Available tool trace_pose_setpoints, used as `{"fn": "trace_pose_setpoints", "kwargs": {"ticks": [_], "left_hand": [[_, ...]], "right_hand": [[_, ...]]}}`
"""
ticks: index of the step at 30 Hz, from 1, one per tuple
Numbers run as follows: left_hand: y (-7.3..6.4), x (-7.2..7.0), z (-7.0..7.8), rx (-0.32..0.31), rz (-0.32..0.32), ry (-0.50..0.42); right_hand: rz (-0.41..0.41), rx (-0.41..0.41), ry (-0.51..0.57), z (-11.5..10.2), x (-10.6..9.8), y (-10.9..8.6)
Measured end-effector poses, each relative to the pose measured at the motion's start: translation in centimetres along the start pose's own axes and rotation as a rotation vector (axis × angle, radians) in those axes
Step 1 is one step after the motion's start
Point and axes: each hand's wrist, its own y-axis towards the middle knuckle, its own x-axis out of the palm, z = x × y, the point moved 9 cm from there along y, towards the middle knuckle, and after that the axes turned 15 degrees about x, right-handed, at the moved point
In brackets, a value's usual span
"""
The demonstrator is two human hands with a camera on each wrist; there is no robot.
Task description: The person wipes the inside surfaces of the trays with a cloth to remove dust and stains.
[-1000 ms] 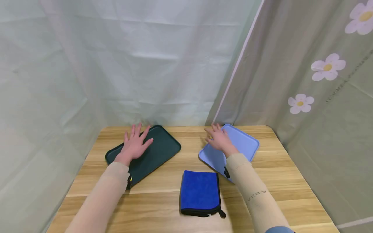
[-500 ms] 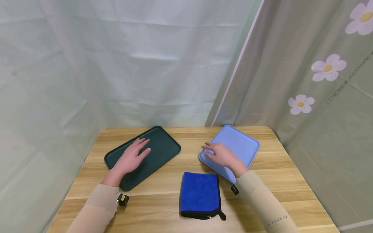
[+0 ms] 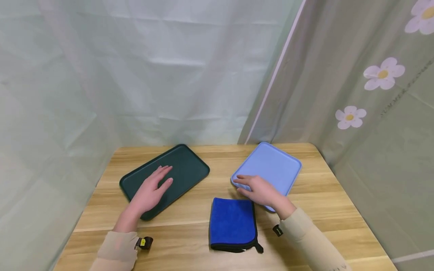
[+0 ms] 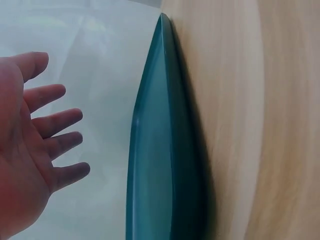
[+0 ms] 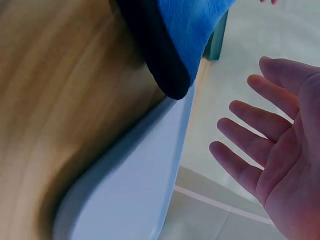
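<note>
A dark green tray (image 3: 184, 169) lies at an angle on the left of the wooden table. My left hand (image 3: 150, 192) is held over it with relaxed fingers and nothing in them; the left wrist view shows a gap between the palm and the tray (image 4: 150, 150). To the right lies a light blue tray (image 3: 274, 165), also angled. Above its near left corner is my right hand (image 3: 259, 190), fingers loosely extended and holding nothing. Between the trays, closer to me, sits a folded blue towel (image 3: 232, 222) with black edging and a small loop.
The wooden table (image 3: 183, 244) reaches back to a pale curtain (image 3: 169, 75). A grey curtain with printed flowers (image 3: 350, 117) borders the right side. Each wrist carries a small black strap piece, such as the left strap (image 3: 145, 242).
Both hands have drawn back toward me from the far part of the trays, and their spread fingers have relaxed. The trays and towel have stayed in place.
</note>
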Motion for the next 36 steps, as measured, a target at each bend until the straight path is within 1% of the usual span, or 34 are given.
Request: {"fn": "trace_pose_setpoints", "kwargs": {"ticks": [3,8,13,18,22,29,33,36], "left_hand": [[-0.2,0.2,0.6,0.019,0.021,-0.017],[-0.2,0.2,1.4,0.050,0.048,-0.036],[0.0,0.4,1.3,0.046,0.077,-0.067],[-0.1,0.7,1.0,0.034,0.080,-0.084],[-0.2,0.7,0.9,0.034,0.085,-0.094],[0.0,0.6,1.0,0.047,0.094,-0.096],[0.1,0.6,1.1,0.059,0.101,-0.108],[0.0,0.6,1.0,0.058,0.099,-0.107]], "right_hand": [[0.008,-0.011,0.005,-0.3,0.2,-0.6],[0.015,-0.063,-0.016,-1.4,0.6,-1.7],[-0.001,-0.116,-0.077,-2.9,1.4,-2.6],[-0.069,-0.173,-0.122,-4.7,2.7,-4.0],[-0.132,-0.193,-0.155,-5.7,4.1,-4.8],[-0.227,-0.161,-0.239,-5.6,7.0,-5.8],[-0.300,-0.143,-0.239,-5.8,8.3,-6.4],[-0.327,-0.141,-0.262,-6.1,9.1,-6.8]]}}
